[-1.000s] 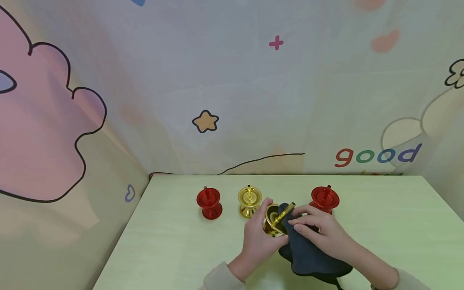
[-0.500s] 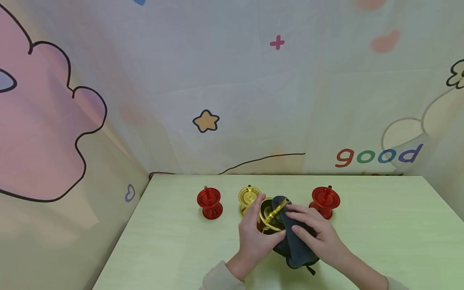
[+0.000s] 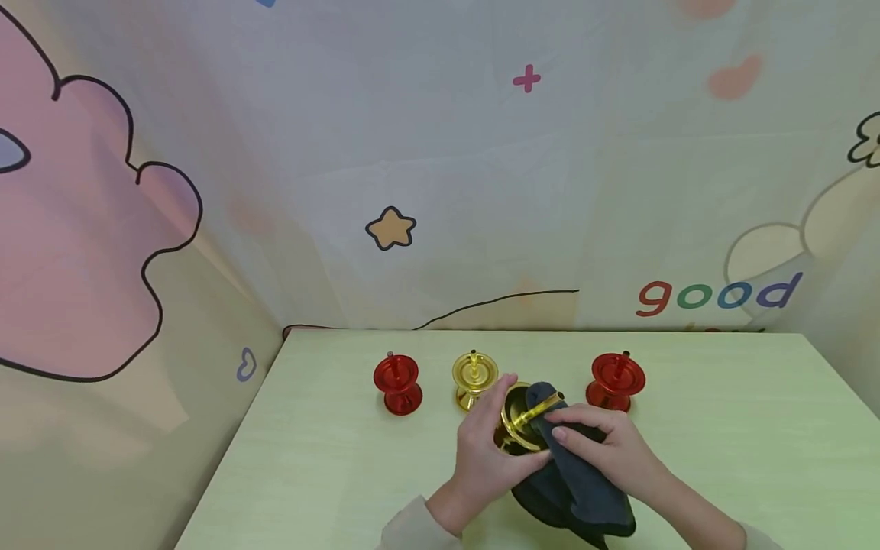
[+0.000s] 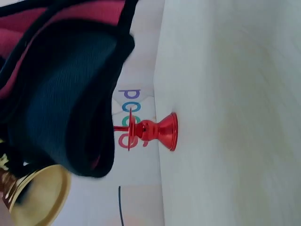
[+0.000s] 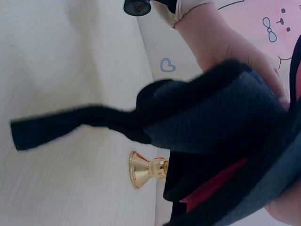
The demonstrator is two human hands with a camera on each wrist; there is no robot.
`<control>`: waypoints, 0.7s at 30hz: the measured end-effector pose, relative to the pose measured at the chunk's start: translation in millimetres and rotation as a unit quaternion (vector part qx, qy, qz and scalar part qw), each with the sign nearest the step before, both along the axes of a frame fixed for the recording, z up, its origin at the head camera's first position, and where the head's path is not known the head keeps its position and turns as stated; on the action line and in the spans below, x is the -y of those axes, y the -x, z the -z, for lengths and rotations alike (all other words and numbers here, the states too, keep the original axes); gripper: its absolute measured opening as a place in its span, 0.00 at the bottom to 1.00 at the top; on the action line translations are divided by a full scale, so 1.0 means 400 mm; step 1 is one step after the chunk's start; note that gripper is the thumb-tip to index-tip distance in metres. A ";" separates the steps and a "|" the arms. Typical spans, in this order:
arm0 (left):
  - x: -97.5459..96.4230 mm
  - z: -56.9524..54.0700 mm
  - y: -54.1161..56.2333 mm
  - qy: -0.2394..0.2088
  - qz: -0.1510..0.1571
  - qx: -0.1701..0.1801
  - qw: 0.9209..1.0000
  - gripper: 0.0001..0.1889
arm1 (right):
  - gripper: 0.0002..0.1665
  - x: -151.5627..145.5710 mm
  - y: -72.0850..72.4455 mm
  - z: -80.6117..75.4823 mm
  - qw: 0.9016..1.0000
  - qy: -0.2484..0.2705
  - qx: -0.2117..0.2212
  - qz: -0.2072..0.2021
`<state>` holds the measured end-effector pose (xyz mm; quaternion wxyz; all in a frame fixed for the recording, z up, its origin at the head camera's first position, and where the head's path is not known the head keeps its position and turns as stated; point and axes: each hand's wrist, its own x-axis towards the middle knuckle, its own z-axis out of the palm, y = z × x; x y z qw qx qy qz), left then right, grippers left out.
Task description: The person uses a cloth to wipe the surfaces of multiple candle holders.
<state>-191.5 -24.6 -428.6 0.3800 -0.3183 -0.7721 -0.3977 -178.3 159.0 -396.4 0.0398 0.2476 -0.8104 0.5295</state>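
Observation:
My left hand point(image 3: 484, 451) grips a tilted gold candle holder point(image 3: 520, 429) from the left, its stem pointing up to the right. A dark blue-grey cloth point(image 3: 584, 489) with black edging is pinched in my right hand point(image 3: 608, 451) and pressed against the holder's dish and stem. In the left wrist view the cloth point(image 4: 61, 94) shows a red-pink underside, and the holder's flared gold base point(image 4: 44, 197) appears below it. In the right wrist view the cloth point(image 5: 211, 115) trails a black strap and covers most of the held holder.
Behind my hands stand a second gold candle holder point(image 3: 474, 372), a red one point(image 3: 397, 380) to the left, and another red one point(image 3: 616, 374) to the right. All rest upright on the pale table point(image 3: 309, 458). A printed cloth backdrop point(image 3: 440, 153) rises behind the table's back edge.
The held candle holder shifted left and up, then came back to the right and down. The cloth moved with it, and its hanging part swung. The standing holders stayed put.

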 end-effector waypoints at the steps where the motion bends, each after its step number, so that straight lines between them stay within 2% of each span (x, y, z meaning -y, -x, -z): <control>1: 0.003 -0.002 0.000 0.009 0.007 0.002 1.000 0.48 | 0.10 0.000 0.002 0.001 1.000 0.002 0.003 0.000; 5: 0.018 -0.016 -0.003 0.045 0.028 0.009 0.999 0.50 | 0.09 -0.003 0.015 0.002 0.999 0.014 0.005 -0.032; 8: 0.027 -0.026 -0.008 0.072 0.043 0.010 0.996 0.50 | 0.07 -0.008 0.027 0.001 0.998 0.014 -0.013 -0.064; 12: 0.036 -0.037 -0.016 0.094 0.074 0.042 0.992 0.50 | 0.10 -0.017 0.043 -0.003 0.994 -0.001 -0.036 -0.104; 15: 0.044 -0.049 -0.021 0.086 0.126 0.127 0.980 0.50 | 0.11 -0.022 0.052 -0.011 0.991 -0.017 -0.035 -0.129; 17: 0.051 -0.056 -0.019 0.076 0.158 0.193 0.965 0.50 | 0.10 -0.024 0.056 -0.016 0.990 -0.025 -0.023 -0.140; 18: 0.054 -0.059 -0.018 0.067 0.171 0.232 0.955 0.50 | 0.08 -0.025 0.057 -0.018 0.990 -0.029 -0.012 -0.137; 19: 0.055 -0.060 -0.016 0.059 0.175 0.265 0.946 0.50 | 0.07 -0.023 0.057 -0.019 0.991 -0.027 0.001 -0.130; 21: 0.055 -0.058 -0.011 0.049 0.170 0.303 0.937 0.50 | 0.05 -0.019 0.055 -0.018 0.994 -0.012 0.033 -0.107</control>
